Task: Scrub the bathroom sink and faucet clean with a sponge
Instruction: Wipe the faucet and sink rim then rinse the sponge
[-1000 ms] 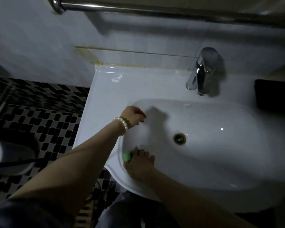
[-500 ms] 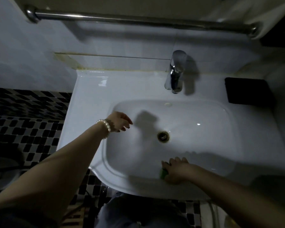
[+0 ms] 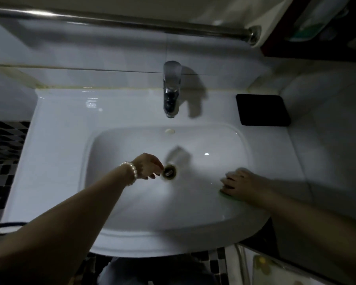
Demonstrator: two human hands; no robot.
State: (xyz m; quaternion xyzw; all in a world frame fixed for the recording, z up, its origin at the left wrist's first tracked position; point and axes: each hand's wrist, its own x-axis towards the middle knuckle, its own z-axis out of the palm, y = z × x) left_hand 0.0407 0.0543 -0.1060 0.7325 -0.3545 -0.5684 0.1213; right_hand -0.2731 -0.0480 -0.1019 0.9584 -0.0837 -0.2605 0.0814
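Bare forearms, white pearl bracelet (image 3: 132,171) on left wrist, no sleeves visible

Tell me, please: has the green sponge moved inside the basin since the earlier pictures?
Yes. The sponge, under the right hand, has moved from left of the drain to its right, at the basin's right wall.
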